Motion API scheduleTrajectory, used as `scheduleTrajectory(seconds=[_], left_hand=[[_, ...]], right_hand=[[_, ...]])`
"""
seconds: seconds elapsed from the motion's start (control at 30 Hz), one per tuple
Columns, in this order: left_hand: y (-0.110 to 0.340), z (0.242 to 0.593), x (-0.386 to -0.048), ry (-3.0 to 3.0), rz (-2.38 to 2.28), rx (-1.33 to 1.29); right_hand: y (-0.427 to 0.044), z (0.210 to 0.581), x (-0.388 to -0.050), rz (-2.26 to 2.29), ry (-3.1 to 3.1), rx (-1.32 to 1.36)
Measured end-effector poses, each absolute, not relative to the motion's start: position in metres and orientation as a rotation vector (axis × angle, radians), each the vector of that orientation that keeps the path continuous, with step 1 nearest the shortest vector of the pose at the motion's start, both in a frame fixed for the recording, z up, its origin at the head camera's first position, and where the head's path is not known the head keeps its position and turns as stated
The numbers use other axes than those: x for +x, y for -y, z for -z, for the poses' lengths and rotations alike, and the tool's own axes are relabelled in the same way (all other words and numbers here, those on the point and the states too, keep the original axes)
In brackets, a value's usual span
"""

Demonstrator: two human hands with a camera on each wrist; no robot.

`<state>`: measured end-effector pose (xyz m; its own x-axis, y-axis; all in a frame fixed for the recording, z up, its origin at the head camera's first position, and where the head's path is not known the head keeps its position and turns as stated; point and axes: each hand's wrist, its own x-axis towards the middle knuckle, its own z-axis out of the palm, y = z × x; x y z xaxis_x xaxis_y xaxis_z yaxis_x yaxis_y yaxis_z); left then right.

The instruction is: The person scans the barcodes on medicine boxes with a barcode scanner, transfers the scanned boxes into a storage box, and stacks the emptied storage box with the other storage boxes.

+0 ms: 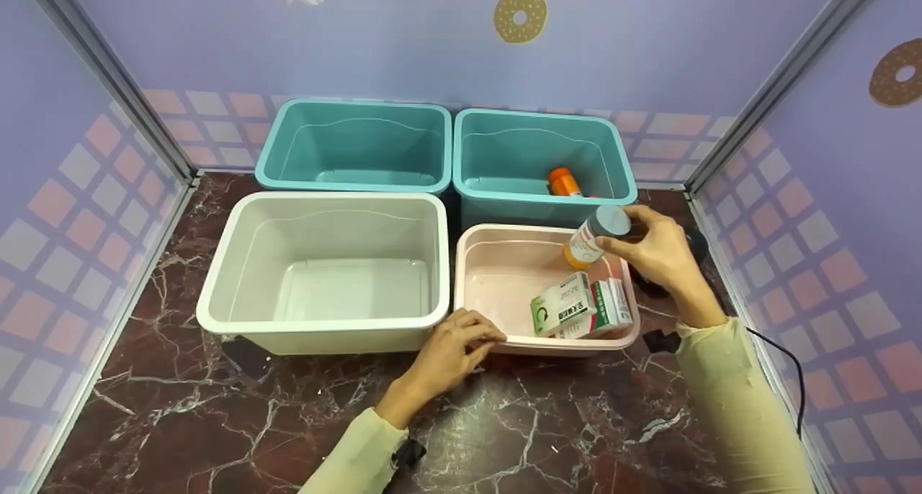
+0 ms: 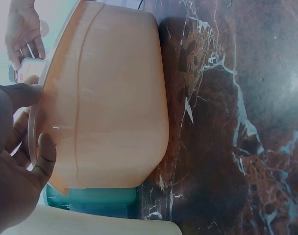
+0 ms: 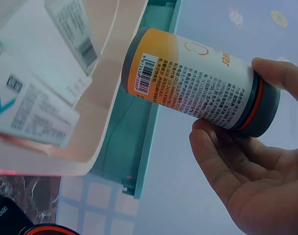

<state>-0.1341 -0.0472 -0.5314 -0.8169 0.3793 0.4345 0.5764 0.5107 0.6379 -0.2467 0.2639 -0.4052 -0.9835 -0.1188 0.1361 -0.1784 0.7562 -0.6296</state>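
Note:
My right hand (image 1: 659,249) pinches a bottle (image 1: 587,240) near its grey cap, tilted over the pink bin (image 1: 497,233). In the right wrist view the thumb and fingers of my right hand (image 3: 261,161) grip the capped end of the bottle (image 3: 188,81), whose label is orange and white. My left hand (image 1: 450,350) holds the pink bin's near left rim; the left wrist view shows the thumb and fingers of my left hand (image 2: 16,147) on both sides of the rim of the bin (image 2: 119,93). Inside lie a green-white box (image 1: 562,305) and other medicine boxes (image 1: 612,303).
Left of the pink bin stands a white bin (image 1: 324,326). Behind are two teal bins, the left one (image 1: 360,148) beside the right one (image 1: 540,123), which holds an orange bottle (image 1: 563,182). A black cable (image 1: 796,371) runs along the right side.

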Motion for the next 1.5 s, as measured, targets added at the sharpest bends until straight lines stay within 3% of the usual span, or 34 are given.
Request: scheduleTrajectory(seconds=[1.5], left_hand=[[0.048,0.532,-0.134,2.528,1.202,-0.823]], right_hand=[[-0.342,0.420,-0.263,-1.098,2.816,-0.104]])
